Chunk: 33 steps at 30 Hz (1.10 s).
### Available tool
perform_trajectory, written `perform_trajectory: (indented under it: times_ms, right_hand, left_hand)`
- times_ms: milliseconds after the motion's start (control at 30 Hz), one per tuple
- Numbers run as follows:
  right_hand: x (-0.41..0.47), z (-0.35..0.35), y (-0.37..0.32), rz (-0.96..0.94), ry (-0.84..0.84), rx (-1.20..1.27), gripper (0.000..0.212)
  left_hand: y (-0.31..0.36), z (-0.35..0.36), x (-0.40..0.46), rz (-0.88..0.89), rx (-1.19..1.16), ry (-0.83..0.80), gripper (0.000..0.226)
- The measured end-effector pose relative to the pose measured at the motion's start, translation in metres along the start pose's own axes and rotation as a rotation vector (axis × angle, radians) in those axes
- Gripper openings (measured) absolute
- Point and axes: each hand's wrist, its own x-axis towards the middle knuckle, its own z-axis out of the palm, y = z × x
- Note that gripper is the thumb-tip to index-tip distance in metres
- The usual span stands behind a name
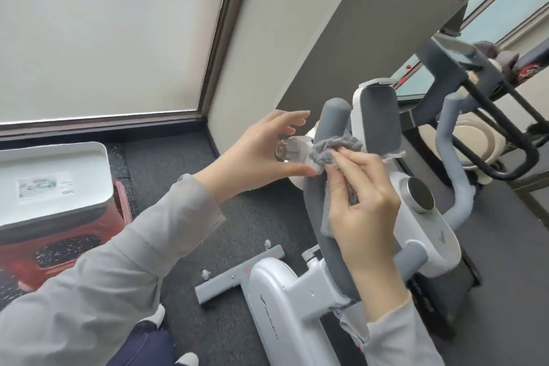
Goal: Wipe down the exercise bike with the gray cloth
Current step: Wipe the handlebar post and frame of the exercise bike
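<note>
A white and grey exercise bike stands on the dark floor mat, its padded grey handlebar rising through the middle of the view. My right hand grips the gray cloth and presses it against the handlebar, just below the white tablet holder. The cloth bunches over the bar and hangs down under my palm. My left hand sits left of the bar with fingers spread, thumb and fingertips around a small white knob part beside the cloth. A round silver dial lies right of my right hand.
A white bin rests on a red stool at the left. The bike's grey foot bar lies across the mat. A dark metal rack with round dishes stands at the right. A window and wall corner are behind.
</note>
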Motion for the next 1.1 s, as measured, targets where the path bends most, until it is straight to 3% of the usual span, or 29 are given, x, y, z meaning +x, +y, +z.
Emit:
perform_trajectory:
  times_ms: [233,367,633,800,1000,1100]
  right_hand:
    - [-0.028,-0.004,-0.002,0.358,0.02,0.098,0.017]
    - [-0.017,-0.001,-0.005,0.42,0.089,0.11,0.015]
    - [-0.032,-0.004,-0.005,0.394,-0.053,-0.01,0.013]
    - [-0.055,-0.028,0.004,0.532,-0.165,-0.092,0.008]
    - [-0.034,-0.015,-0.01,0.528,0.059,-0.132,0.013]
    - [-0.023,0.005,-0.021,0.521,0.005,-0.094,0.017]
  left_hand:
    - [0.027,-0.015,0.008,0.456,0.583,-0.029,0.055]
    - [0.031,-0.011,0.021,0.662,0.849,-0.111,0.042]
    - [0.024,-0.011,0.037,0.694,0.793,-0.2,0.043]
    - [0.02,-0.009,0.039,0.698,0.713,-0.205,0.041]
    - [0.017,-0.008,0.038,0.709,0.661,-0.213,0.038]
    - [0.017,-0.008,0.039,0.72,0.647,-0.214,0.037]
